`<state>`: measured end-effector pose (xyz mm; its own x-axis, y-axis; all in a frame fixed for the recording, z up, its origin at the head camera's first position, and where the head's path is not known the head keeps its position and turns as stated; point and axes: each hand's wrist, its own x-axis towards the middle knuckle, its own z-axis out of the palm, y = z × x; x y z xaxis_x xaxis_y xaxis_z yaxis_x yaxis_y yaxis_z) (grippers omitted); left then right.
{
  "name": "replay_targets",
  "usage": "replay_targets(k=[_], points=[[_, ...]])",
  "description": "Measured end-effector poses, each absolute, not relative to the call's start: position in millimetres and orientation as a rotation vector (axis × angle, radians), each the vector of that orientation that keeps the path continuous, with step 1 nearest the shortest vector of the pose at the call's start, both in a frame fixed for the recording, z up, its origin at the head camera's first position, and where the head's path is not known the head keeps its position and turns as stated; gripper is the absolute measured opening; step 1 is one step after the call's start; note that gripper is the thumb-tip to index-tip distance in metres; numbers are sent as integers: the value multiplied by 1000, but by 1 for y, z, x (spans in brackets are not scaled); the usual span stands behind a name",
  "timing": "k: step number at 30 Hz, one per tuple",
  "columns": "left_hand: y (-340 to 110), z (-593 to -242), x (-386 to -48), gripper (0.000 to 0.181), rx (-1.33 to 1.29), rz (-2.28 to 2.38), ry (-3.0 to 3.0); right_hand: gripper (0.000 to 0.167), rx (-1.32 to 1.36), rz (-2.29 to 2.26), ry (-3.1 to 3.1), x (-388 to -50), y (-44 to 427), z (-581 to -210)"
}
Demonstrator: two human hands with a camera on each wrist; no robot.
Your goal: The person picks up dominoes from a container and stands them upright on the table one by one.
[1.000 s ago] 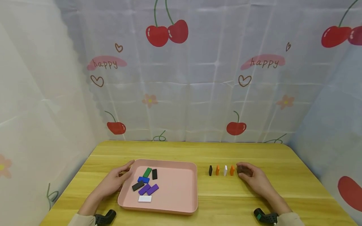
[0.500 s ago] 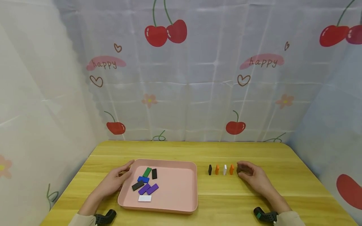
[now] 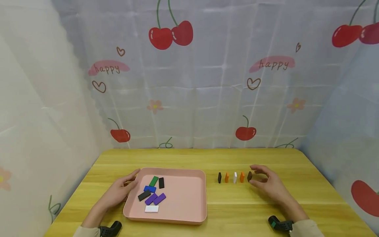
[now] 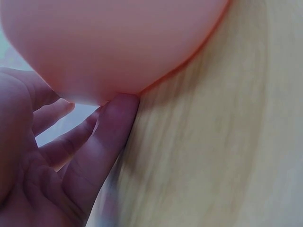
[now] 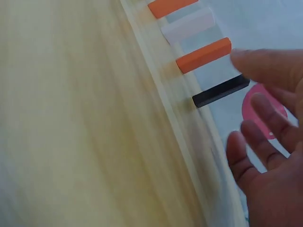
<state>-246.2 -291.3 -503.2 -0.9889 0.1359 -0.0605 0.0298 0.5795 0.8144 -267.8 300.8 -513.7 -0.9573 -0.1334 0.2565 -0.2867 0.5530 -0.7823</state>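
Note:
Upright blocks stand in a spaced row right of the pink tray: a black block (image 3: 219, 177), an orange block (image 3: 227, 177), a white block (image 3: 235, 177), another orange block (image 3: 242, 177) and a dark block (image 3: 250, 176) at the right end. My right hand (image 3: 270, 184) is spread beside that dark block, thumb and fingers apart; in the right wrist view the dark block (image 5: 221, 91) stands free of a grip. My left hand (image 3: 118, 191) rests against the left side of the pink tray (image 3: 186, 197), its thumb (image 4: 111, 130) touching the outer wall (image 4: 109, 47).
Inside the tray, toward its left, lie a green block (image 3: 153, 181), a blue block (image 3: 150, 189), two purple blocks, two black blocks and a white block (image 3: 152, 209). Behind the wooden table (image 3: 260, 223) hangs a printed curtain (image 3: 189, 115).
My right hand has opened wider and moved slightly right, uncovering the dark block at the row's end. My left hand stays at the tray. The head view has shifted slightly.

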Motion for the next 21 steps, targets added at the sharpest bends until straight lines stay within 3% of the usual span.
replay_targets(k=[8, 21], points=[[-290, -501, -245, 54, 145, 1392, 2668, 46, 448, 1290, -2505, -261, 297, -498], [-291, -499, -245, 55, 155, 1406, 2636, 41, 663, 1272, -2409, -251, 251, -459]])
